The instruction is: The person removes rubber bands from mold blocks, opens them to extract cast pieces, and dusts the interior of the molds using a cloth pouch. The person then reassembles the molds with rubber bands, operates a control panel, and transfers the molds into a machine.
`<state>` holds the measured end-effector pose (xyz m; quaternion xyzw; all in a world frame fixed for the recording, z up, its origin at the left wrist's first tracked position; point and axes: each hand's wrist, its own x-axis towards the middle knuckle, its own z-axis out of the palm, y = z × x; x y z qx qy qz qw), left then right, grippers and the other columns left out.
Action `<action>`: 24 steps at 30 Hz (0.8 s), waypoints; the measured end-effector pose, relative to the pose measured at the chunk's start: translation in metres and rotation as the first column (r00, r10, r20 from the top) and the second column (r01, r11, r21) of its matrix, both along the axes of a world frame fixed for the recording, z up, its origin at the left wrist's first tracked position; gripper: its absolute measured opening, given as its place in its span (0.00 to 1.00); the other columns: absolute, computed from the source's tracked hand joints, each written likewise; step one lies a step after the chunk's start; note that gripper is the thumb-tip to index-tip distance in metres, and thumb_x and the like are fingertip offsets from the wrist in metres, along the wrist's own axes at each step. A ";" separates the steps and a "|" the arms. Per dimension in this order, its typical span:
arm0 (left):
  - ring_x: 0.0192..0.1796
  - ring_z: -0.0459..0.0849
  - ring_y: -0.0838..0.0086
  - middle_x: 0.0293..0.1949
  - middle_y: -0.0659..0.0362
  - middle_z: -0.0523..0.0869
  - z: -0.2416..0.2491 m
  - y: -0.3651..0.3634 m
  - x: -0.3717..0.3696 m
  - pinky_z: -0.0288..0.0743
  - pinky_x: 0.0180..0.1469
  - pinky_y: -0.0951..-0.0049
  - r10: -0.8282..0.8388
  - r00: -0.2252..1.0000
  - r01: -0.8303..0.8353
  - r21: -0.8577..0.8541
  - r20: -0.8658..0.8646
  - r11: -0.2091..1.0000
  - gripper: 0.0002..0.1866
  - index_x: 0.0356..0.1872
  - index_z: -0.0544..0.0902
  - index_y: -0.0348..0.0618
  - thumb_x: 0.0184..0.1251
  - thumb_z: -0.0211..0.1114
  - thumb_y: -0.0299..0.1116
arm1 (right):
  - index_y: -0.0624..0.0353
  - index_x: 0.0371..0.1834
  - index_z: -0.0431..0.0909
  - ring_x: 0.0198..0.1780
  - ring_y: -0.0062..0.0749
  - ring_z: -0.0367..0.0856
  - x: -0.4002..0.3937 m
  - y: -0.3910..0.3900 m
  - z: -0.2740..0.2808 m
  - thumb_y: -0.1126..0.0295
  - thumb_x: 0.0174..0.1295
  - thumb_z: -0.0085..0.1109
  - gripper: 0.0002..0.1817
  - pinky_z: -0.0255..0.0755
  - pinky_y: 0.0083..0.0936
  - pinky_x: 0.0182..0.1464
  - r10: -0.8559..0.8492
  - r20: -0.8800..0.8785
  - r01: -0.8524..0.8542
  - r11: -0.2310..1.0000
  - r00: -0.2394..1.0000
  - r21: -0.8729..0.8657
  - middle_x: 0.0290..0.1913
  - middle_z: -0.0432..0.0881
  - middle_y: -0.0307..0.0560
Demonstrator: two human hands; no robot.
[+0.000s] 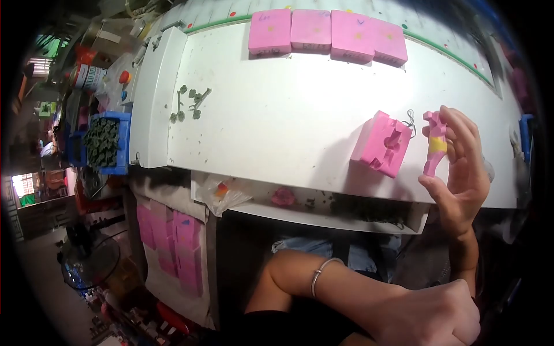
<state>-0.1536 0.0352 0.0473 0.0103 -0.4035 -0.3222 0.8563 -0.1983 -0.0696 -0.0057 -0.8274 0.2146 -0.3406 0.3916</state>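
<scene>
Between the thumb and fingertips of my right hand (464,179) is a small pink mould piece (429,166) with a yellow patch on its middle, raised at the table's right side. Just left of it a pink mould block (372,141) rests on the table, a shaped hollow in its upper face. A thin loop of dark wire (410,118) shows beside that block. My left arm, with a metal bangle (314,282), crosses low in front of me. My left hand (441,317) is curled closed by my right forearm; its fingertips are hidden.
Pink blocks (269,34) with handwriting line the back of the white table (259,121). Small green sprigs (199,102) lie at left, near a blue bin (122,138) of dark green pieces. An open drawer (323,216) juts out below, and more pink blocks (187,248) sit lower left.
</scene>
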 end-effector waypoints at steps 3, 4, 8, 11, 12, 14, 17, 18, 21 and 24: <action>0.15 0.68 0.66 0.15 0.60 0.63 0.003 0.005 0.012 0.59 0.16 0.68 -0.096 0.995 0.096 0.070 -0.001 0.993 0.21 0.12 0.65 0.43 0.69 0.50 0.29 | 0.70 0.64 0.62 0.60 0.41 0.73 0.007 -0.003 0.002 0.74 0.46 0.71 0.40 0.71 0.31 0.59 0.060 0.015 -0.060 0.998 0.998 0.025 0.60 0.67 0.57; 0.14 0.67 0.66 0.15 0.60 0.63 0.005 0.007 0.017 0.58 0.16 0.68 -0.207 0.978 0.206 0.127 -0.006 0.970 0.21 0.12 0.64 0.43 0.69 0.50 0.29 | 0.70 0.64 0.62 0.60 0.41 0.73 0.010 -0.003 0.003 0.75 0.45 0.71 0.40 0.71 0.31 0.59 0.092 0.024 -0.093 0.995 0.995 0.025 0.60 0.68 0.57; 0.18 0.73 0.66 0.16 0.60 0.69 -0.004 0.003 0.035 0.63 0.19 0.70 -0.219 0.964 0.208 0.085 0.149 0.974 0.16 0.19 0.73 0.41 0.69 0.51 0.29 | 0.70 0.64 0.61 0.60 0.41 0.72 0.017 -0.003 0.007 0.75 0.46 0.71 0.41 0.71 0.31 0.59 0.155 0.025 -0.156 0.986 0.988 0.065 0.59 0.69 0.58; 0.30 0.77 0.64 0.28 0.56 0.75 -0.013 0.001 0.062 0.69 0.30 0.69 0.138 0.870 -0.240 0.162 0.474 0.957 0.07 0.26 0.77 0.39 0.62 0.60 0.30 | 0.71 0.64 0.61 0.60 0.40 0.73 0.022 0.001 0.014 0.77 0.46 0.70 0.40 0.71 0.31 0.60 0.061 0.091 -0.077 0.978 0.994 0.191 0.59 0.70 0.57; 0.33 0.78 0.63 0.32 0.54 0.77 -0.016 0.000 0.075 0.70 0.33 0.69 0.236 0.786 -0.384 0.153 0.571 0.911 0.06 0.29 0.78 0.39 0.59 0.63 0.31 | 0.71 0.64 0.61 0.60 0.40 0.73 0.020 -0.002 0.015 0.77 0.46 0.70 0.40 0.71 0.31 0.60 0.056 0.089 -0.072 0.981 0.994 0.179 0.59 0.70 0.57; 0.46 0.77 0.61 0.42 0.52 0.78 -0.024 -0.008 0.133 0.71 0.47 0.67 0.042 0.415 -0.472 0.176 0.909 0.864 0.15 0.41 0.79 0.35 0.57 0.66 0.34 | 0.70 0.64 0.61 0.60 0.39 0.72 0.017 -0.008 0.016 0.78 0.46 0.69 0.40 0.71 0.31 0.60 0.020 0.099 -0.034 0.989 0.995 0.146 0.59 0.69 0.56; 0.45 0.81 0.59 0.49 0.48 0.79 -0.042 -0.024 0.153 0.76 0.45 0.67 0.135 0.301 -0.757 0.151 0.944 0.635 0.26 0.49 0.78 0.38 0.46 0.73 0.33 | 0.70 0.64 0.61 0.60 0.39 0.72 0.019 -0.013 0.020 0.77 0.47 0.69 0.39 0.71 0.32 0.59 0.065 0.099 -0.077 0.989 0.993 0.124 0.58 0.68 0.54; 0.51 0.78 0.59 0.51 0.49 0.77 -0.051 -0.022 0.154 0.72 0.53 0.64 -0.015 0.339 -0.689 0.259 0.941 0.677 0.29 0.53 0.75 0.38 0.47 0.74 0.35 | 0.70 0.64 0.61 0.60 0.38 0.71 0.021 -0.014 0.021 0.77 0.47 0.69 0.39 0.72 0.32 0.59 0.117 0.106 -0.130 0.984 0.987 0.125 0.58 0.68 0.54; 0.56 0.76 0.58 0.54 0.51 0.76 -0.070 -0.020 0.153 0.69 0.59 0.61 -0.183 0.397 -0.587 0.402 0.899 0.702 0.32 0.56 0.72 0.39 0.47 0.74 0.34 | 0.69 0.67 0.58 0.53 0.36 0.77 0.032 -0.010 0.024 0.70 0.49 0.72 0.43 0.74 0.28 0.53 0.273 0.141 -0.293 0.945 0.952 0.144 0.58 0.68 0.57; 0.51 0.80 0.61 0.52 0.53 0.78 -0.068 -0.013 0.148 0.76 0.51 0.68 -0.320 0.606 -0.460 0.649 0.728 0.606 0.30 0.54 0.73 0.39 0.46 0.73 0.25 | 0.67 0.71 0.51 0.52 0.34 0.77 0.053 0.004 0.015 0.70 0.50 0.72 0.48 0.73 0.25 0.51 0.403 0.271 -0.453 0.878 0.874 0.157 0.58 0.70 0.58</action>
